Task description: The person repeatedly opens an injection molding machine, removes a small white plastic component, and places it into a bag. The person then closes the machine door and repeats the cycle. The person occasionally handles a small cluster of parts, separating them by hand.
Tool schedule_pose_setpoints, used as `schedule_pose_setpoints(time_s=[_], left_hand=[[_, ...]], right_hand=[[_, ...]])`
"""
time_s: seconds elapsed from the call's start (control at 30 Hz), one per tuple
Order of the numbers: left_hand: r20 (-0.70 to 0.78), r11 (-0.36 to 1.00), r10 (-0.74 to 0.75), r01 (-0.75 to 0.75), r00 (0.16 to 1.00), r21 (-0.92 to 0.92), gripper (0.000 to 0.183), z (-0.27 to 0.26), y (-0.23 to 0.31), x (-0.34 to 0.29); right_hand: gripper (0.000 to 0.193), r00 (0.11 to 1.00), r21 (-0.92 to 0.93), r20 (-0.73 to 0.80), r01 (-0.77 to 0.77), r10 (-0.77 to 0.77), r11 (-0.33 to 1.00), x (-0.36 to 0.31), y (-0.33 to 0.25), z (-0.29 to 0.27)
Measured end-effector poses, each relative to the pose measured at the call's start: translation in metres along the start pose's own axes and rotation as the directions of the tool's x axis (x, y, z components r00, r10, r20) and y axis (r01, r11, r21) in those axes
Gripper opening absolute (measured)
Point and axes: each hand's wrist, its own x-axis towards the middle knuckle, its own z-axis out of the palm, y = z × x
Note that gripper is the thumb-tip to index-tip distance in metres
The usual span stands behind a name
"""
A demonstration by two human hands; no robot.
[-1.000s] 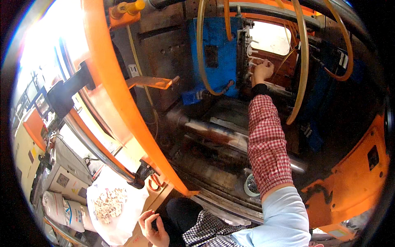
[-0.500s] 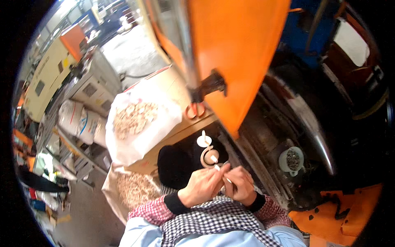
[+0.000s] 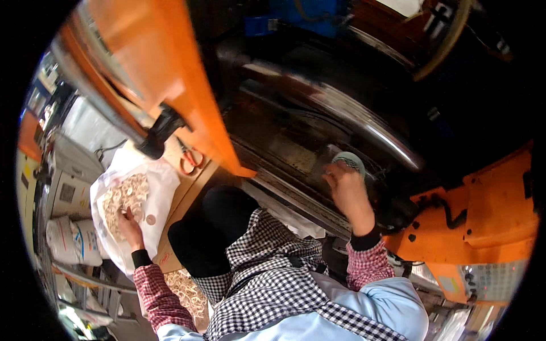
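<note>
My left hand (image 3: 131,230) reaches over a heap of small beige plastic pieces (image 3: 128,193) in a white bag (image 3: 165,184) on the left. Its fingers are apart, and I see nothing held between them. One round beige piece (image 3: 151,219) lies separately on the bag beside that hand. On the right, my right hand (image 3: 346,187) is at a pale green cup (image 3: 354,159) of small dark parts. Its fingers point down at the cup's near rim and partly cover it; blur hides whether they pinch anything.
Red-handled scissors (image 3: 190,159) lie on a cardboard box (image 3: 196,190) behind the bag. An orange machine door (image 3: 170,74) with a black handle (image 3: 162,131) stands ahead. A shiny metal bar (image 3: 364,116) runs beyond the cup. Beige scraps (image 3: 185,292) fill a sack at lower left.
My hands, together over my lap with small white pieces, have parted. The left went to the bag, the right to the cup. My view has swung right; the round beige pieces at my lap no longer show.
</note>
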Motion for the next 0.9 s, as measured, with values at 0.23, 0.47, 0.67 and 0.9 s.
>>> schedule_pose_setpoints(time_s=[0.23,0.47,0.67,0.9], left_hand=[[0.127,0.973,0.221,-0.209,0.967,-0.100,0.021,0.033,0.076,-0.024],[0.184,0.778,0.536,-0.398,0.824,-0.486,0.011,0.012,0.194,-0.095],[0.378,0.623,0.737,-0.346,0.560,-0.702,0.010,-0.012,0.290,-0.143],[0.409,0.509,0.816,-0.171,0.409,-0.844,0.015,0.029,0.367,-0.161]], right_hand=[[0.014,0.993,-0.089,0.100,-0.055,0.063,0.995,0.002,0.063,0.008],[0.025,0.966,-0.311,0.151,-0.156,0.211,0.938,0.001,0.062,-0.011],[0.024,0.944,-0.298,0.209,-0.186,0.255,0.936,-0.005,0.057,-0.008],[0.019,0.961,-0.116,0.156,-0.213,0.230,0.970,-0.007,0.074,0.003]])
